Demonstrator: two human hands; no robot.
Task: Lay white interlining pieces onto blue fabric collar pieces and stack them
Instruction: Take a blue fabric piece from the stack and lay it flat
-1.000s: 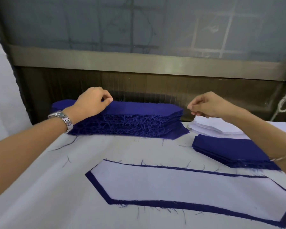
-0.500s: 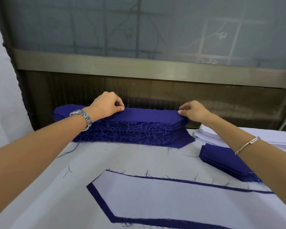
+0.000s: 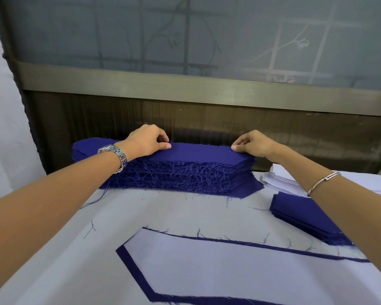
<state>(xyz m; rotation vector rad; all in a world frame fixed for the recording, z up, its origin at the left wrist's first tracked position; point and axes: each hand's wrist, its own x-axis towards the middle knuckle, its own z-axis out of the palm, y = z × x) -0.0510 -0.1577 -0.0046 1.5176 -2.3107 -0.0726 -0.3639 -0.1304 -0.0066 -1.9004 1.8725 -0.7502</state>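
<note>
Nearest the camera, in front of the tall blue stack, a finished pair is lying flat on the table: a white interlining piece is sitting centred on a blue collar piece, with a blue margin showing round it. To the right of the tall stack and slightly nearer, a low blue pile is resting, and just beyond it the white interlining pile is partly hidden by the right forearm. On the tall stack itself, the left hand is holding the top blue piece toward its left end, thumb flat on the cloth and fingers curled at the far edge. The right hand is pinching the same piece at the stack's right end. A second ago that hand was hanging closed above the white pile; it has since crossed to the tall stack, while the left hand has stayed in place. The top piece is not yet lifting clear. In my judgement, a fresh cycle is beginning: the next collar piece is being taken up two-handed, presumably for laying down before it is given its interlining. Behind the tall stack, a metal window frame is running across.
</note>
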